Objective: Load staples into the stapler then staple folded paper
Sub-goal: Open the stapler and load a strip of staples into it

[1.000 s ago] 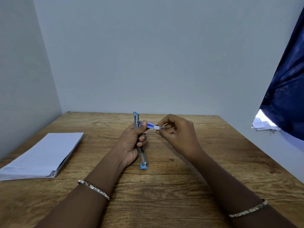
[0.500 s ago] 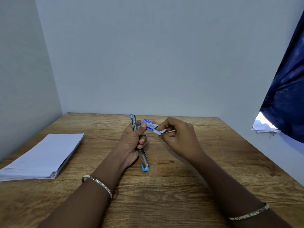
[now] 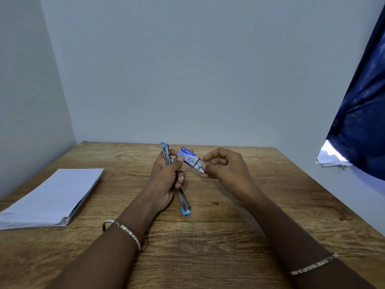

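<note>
Holding the stapler (image 3: 184, 200) swung fully open, the left hand (image 3: 164, 182) is wrapped around its hinged middle above the wooden table (image 3: 208, 243). One blue-tipped arm points up and away from the person; the other, w/ its metal staple channel showing, slopes down toward the person, blue tip at or just above the tabletop; contact can't be confirmed. Same hand's thumb and forefinger also pinch the near end of a small blue staple box (image 3: 190, 159), printed w/ a brand name. Right hand (image 3: 227, 167) is at the box's opposite end, thumb and forefinger closed narrow on the grey inner part showing there; remaining fingers curled. Whether staples are exposed is too small to tell.

Paper stack (image 3: 52, 197) lies flat on the table's left side, well apart from both hands, untouched. Looks folded along the near edge, but not certain.

Bracelets on both wrists: left bracelet (image 3: 123, 231), right bracelet (image 3: 314, 264). Dark blue curtain (image 3: 362, 113) hangs at right; loose papers (image 3: 331, 158) sit below its lower edge.
</note>
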Motion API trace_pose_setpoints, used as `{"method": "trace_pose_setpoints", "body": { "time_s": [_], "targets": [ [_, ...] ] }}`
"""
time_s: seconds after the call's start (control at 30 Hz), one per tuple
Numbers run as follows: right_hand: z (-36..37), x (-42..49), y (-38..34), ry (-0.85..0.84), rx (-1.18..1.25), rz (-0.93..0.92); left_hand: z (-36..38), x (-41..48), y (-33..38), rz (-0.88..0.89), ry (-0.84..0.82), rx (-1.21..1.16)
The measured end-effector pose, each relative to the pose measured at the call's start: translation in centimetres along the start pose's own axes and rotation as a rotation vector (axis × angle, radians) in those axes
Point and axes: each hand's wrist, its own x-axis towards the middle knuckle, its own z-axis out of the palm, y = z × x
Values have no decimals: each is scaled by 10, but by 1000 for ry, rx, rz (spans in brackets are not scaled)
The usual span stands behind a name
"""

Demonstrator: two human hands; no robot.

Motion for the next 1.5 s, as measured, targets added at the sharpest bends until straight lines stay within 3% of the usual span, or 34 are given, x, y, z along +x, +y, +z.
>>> {"method": "trace_pose_setpoints", "body": {
  "time_s": [0.1, 0.27, 0.4, 1.2, 1.4, 1.5],
  "targets": [
    [-1, 0, -1, 2, -92, -72, 0, 1, -1, 8, 17, 34],
    [-1, 0, -1, -10, -517, -246, -1, 3, -3, 10, 27, 51],
    [-2, 1, 1, -20, -630, -298, -3, 4, -4, -8, 52, 54],
    [-7, 0, -5, -98, -597, -206, 0, 2, -1, -47, 102, 16],
    [-8, 0, -5, -69, -550, -229, 0, 2, 1, -102, 119, -18],
    [-8, 2, -7, 52, -452, -239, -1, 2, 1, -131, 135, -71]
  ]
}}
